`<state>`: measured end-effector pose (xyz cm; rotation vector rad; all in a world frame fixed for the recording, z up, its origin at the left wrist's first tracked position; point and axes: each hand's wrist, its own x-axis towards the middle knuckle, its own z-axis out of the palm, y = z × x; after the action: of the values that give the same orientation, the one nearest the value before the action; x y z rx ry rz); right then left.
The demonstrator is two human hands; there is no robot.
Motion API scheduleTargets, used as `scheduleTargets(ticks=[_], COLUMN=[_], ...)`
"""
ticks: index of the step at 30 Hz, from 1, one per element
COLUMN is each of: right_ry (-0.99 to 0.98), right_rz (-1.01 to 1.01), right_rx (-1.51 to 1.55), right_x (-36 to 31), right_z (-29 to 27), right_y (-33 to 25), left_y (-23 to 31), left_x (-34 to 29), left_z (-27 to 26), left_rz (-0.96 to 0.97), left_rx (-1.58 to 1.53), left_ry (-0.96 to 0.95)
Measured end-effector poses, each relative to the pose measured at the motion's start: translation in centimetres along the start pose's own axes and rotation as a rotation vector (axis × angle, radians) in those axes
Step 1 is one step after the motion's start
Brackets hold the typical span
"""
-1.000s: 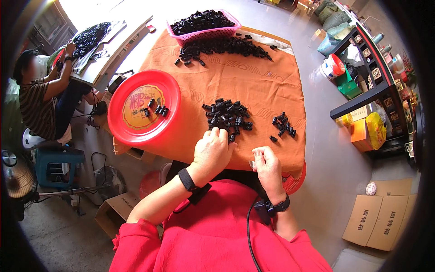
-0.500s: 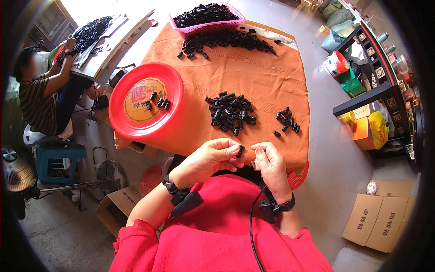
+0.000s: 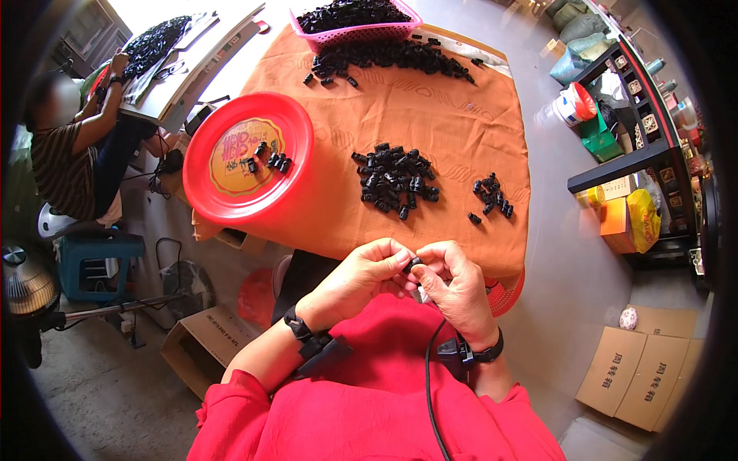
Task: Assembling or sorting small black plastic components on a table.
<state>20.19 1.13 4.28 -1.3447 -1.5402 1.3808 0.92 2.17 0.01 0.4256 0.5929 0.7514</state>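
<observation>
Over the near edge of the orange-covered table (image 3: 338,115), my two hands meet in front of my red top. A small black plastic part (image 3: 413,264) is pinched between thumb and fingers of my left hand (image 3: 365,270). The thumb and forefinger of my right hand (image 3: 460,290) come against that part's right end. Below the right thumb, a small whitish, see-through piece (image 3: 421,295) sticks out of the right hand's fingers; its kind is unclear. Similar black parts lie in a middle pile (image 3: 396,180) and a smaller right-hand cluster (image 3: 492,196).
A red round lid (image 3: 204,173) carries several black parts. At the far edge, a pink basket (image 3: 361,36) overflows with more. Someone in a striped shirt (image 3: 58,165) works at a white table on the left. Shelving (image 3: 615,177) and cardboard boxes (image 3: 630,376) stand on the right.
My right hand has moved left with the whitish piece until its fingers reach the black part in my left hand. The view has shifted slightly.
</observation>
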Motion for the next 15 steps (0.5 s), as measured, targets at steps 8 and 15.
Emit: scheduleTargets(ticks=[8,15], right_ry=[0.024,0.016], right_rz=[0.022,0.021], right_rx=[-0.005,0.027], right_x=[-0.06,-0.07], right_z=[0.28,0.43], right_y=[-0.38,-0.01], left_y=[-0.33,-1.06], left_x=[-0.17,-0.21], left_z=[0.23,-0.17], left_rz=[-0.028,-0.046], left_rx=[0.041,-0.043], left_ry=[0.028,0.02])
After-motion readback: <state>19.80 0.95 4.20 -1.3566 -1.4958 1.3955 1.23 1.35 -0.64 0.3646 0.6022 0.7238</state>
